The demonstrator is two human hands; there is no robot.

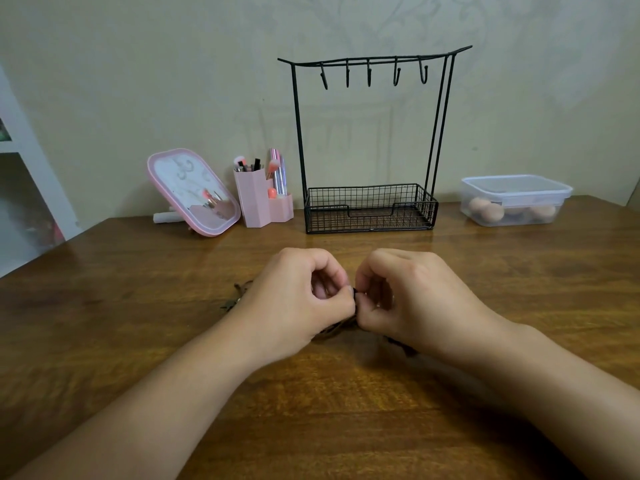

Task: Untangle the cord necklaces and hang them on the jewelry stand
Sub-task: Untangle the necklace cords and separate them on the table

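early stage: my left hand (304,292) and right hand (401,292) both pinching the tangled cord necklaces (341,323) mid-worktop (104,306), jewelry stand (370,140) hooks bare.

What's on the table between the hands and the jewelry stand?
Nothing: the head view shows only bare wooden table between the hands and the jewelry stand.

Brown wooden table (138,341) with a glossy, grained top, pushed against a pale greenish wall (138,81) faintly patterned with swirls. White shelving unit (20,174) at the far left edge. Soft, even light, with dull reflections on the wood.
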